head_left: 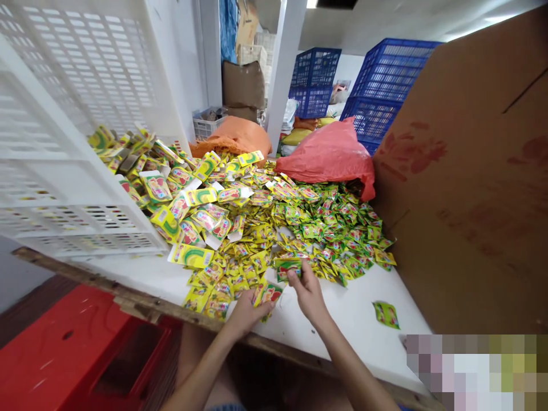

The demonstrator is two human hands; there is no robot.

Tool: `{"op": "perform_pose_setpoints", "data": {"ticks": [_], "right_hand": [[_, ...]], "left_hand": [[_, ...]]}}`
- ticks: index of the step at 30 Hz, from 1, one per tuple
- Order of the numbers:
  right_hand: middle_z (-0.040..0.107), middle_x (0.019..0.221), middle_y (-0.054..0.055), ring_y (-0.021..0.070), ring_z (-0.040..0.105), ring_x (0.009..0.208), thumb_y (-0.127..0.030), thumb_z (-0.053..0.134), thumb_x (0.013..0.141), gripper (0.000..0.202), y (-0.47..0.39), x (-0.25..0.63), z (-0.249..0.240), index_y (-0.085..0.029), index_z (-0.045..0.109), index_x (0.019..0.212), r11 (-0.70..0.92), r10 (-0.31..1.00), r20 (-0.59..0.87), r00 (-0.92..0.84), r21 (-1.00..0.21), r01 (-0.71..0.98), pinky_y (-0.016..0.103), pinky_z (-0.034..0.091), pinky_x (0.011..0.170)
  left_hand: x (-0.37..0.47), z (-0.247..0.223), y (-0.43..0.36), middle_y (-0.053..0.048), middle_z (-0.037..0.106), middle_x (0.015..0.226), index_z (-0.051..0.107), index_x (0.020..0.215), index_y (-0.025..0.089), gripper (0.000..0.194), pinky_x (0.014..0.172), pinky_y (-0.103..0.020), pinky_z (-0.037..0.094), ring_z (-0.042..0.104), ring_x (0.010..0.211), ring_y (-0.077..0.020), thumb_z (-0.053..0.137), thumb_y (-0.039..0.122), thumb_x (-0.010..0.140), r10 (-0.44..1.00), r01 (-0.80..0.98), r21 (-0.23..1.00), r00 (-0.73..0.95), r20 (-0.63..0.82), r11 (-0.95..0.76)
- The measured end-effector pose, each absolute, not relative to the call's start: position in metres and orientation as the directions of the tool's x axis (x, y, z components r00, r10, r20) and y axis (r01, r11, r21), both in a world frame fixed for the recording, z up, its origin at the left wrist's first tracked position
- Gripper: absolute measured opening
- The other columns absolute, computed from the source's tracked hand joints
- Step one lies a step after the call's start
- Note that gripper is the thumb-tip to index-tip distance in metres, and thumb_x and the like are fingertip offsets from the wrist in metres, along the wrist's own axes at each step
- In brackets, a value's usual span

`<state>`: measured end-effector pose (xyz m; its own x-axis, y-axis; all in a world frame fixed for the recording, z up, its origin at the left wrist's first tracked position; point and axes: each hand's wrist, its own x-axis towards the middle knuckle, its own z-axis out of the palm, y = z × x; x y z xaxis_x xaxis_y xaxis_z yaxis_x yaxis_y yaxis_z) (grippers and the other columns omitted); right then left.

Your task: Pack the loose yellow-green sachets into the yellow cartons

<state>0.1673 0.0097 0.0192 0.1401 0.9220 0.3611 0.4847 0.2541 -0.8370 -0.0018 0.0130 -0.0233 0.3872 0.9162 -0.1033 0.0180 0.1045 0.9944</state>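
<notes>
Close to the table's front edge, my left hand point(247, 315) is closed on a small yellow, red and green carton point(269, 293), its thumb along the near side. My right hand point(309, 292) pinches a green sachet point(286, 268) between thumb and fingers, just above and to the right of the carton. Beyond my hands lies a heap of yellow sachets point(252, 242), with green sachets point(329, 214) to the right. Flattish yellow cartons point(201, 197), some with open flaps, pile up on the left. One green sachet point(386, 315) lies alone at the right.
A tipped white plastic crate point(72, 171) spills cartons at left. Orange point(240, 132) and red sacks point(327, 154) lie behind the heap. A tall brown cardboard box point(466, 188) walls the right side. Blue crates point(385, 80) stand behind; a red stool point(64, 348) is lower left.
</notes>
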Motion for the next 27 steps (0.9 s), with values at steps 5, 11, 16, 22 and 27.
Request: {"op": "perform_pose_setpoints", "data": {"ticks": [5,11,16,22,27], "right_hand": [[0.054,0.092,0.006,0.0197,0.051,0.089,-0.024,0.041,0.085,0.014,0.01,0.166,0.031,-0.02,0.051,0.094,0.268,0.954,0.28,-0.104,-0.649,0.712,0.031,0.042,0.076],[0.051,0.091,0.004,0.0185,0.052,0.086,-0.018,0.043,0.083,0.01,0.007,0.172,0.051,-0.021,0.051,0.087,0.245,0.969,0.115,-0.218,-0.521,0.818,0.03,0.041,0.076],[0.052,0.093,0.006,0.0192,0.052,0.088,-0.015,0.043,0.084,0.015,0.004,0.16,0.057,-0.021,0.052,0.094,0.369,0.928,0.149,-0.34,-0.474,0.8,0.03,0.041,0.076],[0.057,0.095,0.005,0.0201,0.052,0.09,-0.024,0.047,0.086,0.014,0.0,0.16,0.043,-0.022,0.052,0.099,0.354,0.926,0.33,-0.182,-0.598,0.719,0.034,0.04,0.081],[0.054,0.1,0.006,0.0233,0.047,0.098,-0.027,0.054,0.082,0.011,-0.006,0.157,0.028,-0.022,0.061,0.075,0.34,0.92,0.364,-0.148,-0.548,0.764,0.039,0.036,0.085]], "left_hand": [[-0.004,-0.019,0.009,-0.002,0.065,0.072,0.064,0.082,0.013,0.026,0.06,-0.023,0.044,0.055,0.064,-0.0143,0.062,0.037,0.071,0.926,0.058,0.998,0.376,-0.031,0.01],[-0.003,-0.013,0.008,-0.002,0.064,0.075,0.063,0.083,0.013,0.027,0.061,-0.023,0.043,0.053,0.068,-0.015,0.06,0.038,0.073,0.912,0.108,0.994,0.409,-0.032,-0.013],[-0.003,-0.018,0.01,0.0,0.059,0.07,0.059,0.078,0.013,0.028,0.06,-0.023,0.041,0.05,0.065,-0.0132,0.062,0.04,0.071,0.911,0.099,0.995,0.408,-0.059,0.02],[-0.003,-0.024,0.01,-0.003,0.061,0.082,0.056,0.093,0.013,0.035,0.069,-0.026,0.043,0.054,0.074,-0.0152,0.063,0.04,0.072,0.884,-0.064,0.997,0.468,-0.014,0.049],[-0.003,-0.028,0.015,-0.005,0.063,0.095,0.057,0.101,0.014,0.04,0.08,-0.03,0.042,0.056,0.09,-0.0204,0.068,0.036,0.069,0.817,-0.121,0.991,0.576,0.029,0.05]]}}
